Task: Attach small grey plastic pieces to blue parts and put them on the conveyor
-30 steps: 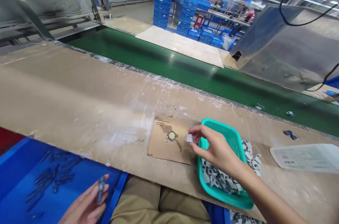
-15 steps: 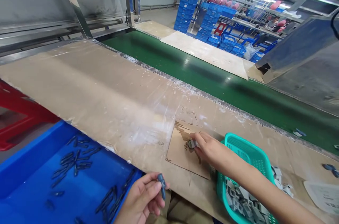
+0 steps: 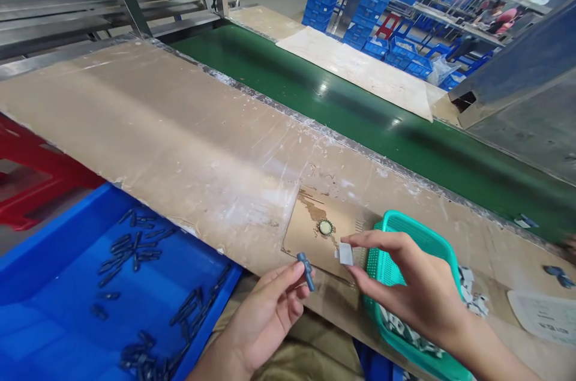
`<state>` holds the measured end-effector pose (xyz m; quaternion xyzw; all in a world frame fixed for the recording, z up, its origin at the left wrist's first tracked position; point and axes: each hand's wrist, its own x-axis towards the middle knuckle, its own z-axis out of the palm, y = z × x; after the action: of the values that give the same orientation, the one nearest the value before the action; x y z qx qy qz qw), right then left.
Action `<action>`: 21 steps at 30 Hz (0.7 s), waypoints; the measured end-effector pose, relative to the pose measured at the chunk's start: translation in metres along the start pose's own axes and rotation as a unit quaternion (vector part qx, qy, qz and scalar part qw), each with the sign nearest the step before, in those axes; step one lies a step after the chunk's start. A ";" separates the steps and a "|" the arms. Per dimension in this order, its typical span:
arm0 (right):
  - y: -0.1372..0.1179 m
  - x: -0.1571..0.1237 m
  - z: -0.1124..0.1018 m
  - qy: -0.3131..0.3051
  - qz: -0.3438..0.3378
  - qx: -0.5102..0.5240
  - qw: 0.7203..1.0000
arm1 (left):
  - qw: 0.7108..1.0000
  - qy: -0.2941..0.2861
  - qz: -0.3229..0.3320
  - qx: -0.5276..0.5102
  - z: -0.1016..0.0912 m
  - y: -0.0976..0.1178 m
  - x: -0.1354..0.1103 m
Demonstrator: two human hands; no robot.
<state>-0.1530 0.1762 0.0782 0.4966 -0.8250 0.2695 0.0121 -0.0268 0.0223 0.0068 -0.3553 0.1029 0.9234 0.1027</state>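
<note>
Between the thumb and fingers of my left hand is a small dark blue-grey stepped plastic pin, held tilted over the table's front edge. My right hand pinches a light grey square plastic piece by its edges, a short way right of the pin and apart from it. Behind both hands a bottle cap, its pale inside facing up, lies on a brown cardboard sheet with a wet-looking streak. The green basket with grey pieces stands partly hidden behind my right hand.
A blue bin with many dark pins sits at the left, below table height. Beyond the worktable runs a green conveyor belt. A white lid-like sheet and dark parts lie at right; a red stool stands far left.
My right hand has lifted the grey piece off the bottle cap and drawn it toward me. My left hand has moved up and right with the pin, so the two pieces are closer.
</note>
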 end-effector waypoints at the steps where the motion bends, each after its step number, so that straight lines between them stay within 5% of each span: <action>1: -0.005 -0.003 -0.001 0.009 -0.005 0.004 1.000 | 1.000 -0.015 -0.003 0.011 0.004 -0.002 0.001; 6: -0.013 -0.014 0.001 0.013 -0.011 0.023 1.000 | 0.996 -0.058 0.003 0.065 0.015 -0.011 0.003; 15: -0.009 -0.022 0.002 -0.069 -0.004 0.107 0.992 | 0.987 -0.077 0.029 0.137 0.017 -0.013 -0.001; 21: 0.005 -0.012 0.006 -0.085 0.056 0.124 0.987 | 0.978 -0.079 0.057 0.183 0.024 -0.007 0.019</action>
<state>-0.1496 0.1849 0.0679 0.4679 -0.8100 0.3270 -0.1346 -0.0538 0.0372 0.0105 -0.2498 0.2821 0.9184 0.1210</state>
